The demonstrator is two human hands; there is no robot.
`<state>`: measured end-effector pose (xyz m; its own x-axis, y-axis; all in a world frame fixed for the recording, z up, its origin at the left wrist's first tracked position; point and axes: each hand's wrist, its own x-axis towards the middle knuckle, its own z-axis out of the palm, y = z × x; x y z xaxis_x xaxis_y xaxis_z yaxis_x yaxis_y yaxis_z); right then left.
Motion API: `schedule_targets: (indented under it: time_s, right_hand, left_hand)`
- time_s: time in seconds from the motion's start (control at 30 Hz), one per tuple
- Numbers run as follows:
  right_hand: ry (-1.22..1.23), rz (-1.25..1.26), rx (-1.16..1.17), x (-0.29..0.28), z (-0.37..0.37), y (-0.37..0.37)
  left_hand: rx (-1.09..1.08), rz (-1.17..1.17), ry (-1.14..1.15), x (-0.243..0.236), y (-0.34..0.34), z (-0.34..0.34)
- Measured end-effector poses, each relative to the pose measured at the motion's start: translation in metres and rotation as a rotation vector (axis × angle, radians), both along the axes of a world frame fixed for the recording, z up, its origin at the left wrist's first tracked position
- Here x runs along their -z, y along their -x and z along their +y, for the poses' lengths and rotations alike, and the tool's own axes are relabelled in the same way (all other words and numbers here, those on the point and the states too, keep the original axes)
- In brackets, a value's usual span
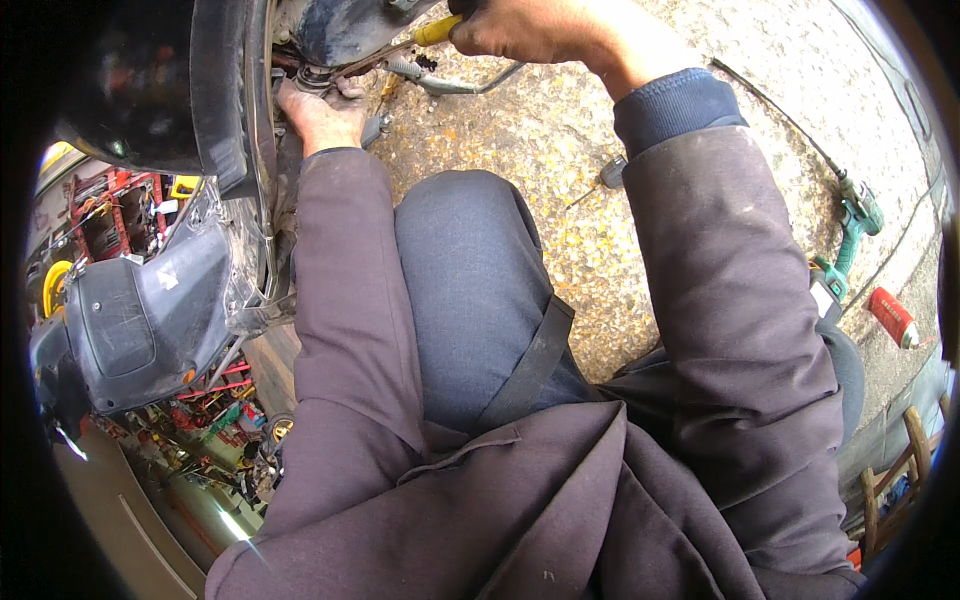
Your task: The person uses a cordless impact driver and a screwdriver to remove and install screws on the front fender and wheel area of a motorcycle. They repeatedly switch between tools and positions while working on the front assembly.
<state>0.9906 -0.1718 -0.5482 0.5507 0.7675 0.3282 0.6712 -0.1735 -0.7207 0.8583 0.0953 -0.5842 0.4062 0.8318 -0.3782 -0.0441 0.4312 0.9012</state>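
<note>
My right hand (520,28) is closed around the yellow handle of a screwdriver (436,31) at the top of the view. Its metal shaft slants down and left toward the underside of a scooter-like vehicle (232,95). There my left hand (325,115) has its fingers curled about a small round metal part (314,79), close to the shaft's end. Shadow and the bodywork partly hide these fingers. A dark rounded casing (345,30) hangs just above the left hand. To its right a bent metal bar (460,85) sticks out under the casing.
On the stone-flecked floor (590,260) lies a small tool with a thin shaft (610,173). Farther right are a green cordless drill (858,222) with a long bit and a red spray can (893,318). Grey scooter bodywork (150,315) and jumbled tools (110,215) fill the left.
</note>
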Motion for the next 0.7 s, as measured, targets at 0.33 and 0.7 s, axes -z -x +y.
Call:
schedule_targets:
  time_s: [0.33, 0.7]
  right_hand:
    - [0.086, 0.151, -0.227, -0.018, -0.002, -0.022]
    - [-0.003, 0.588, -0.218, 0.018, -0.002, -0.022]
  left_hand:
    - [0.065, -0.106, 0.040, 0.002, 0.002, 0.009]
    - [0.099, -0.147, 0.071, 0.003, 0.006, 0.002]
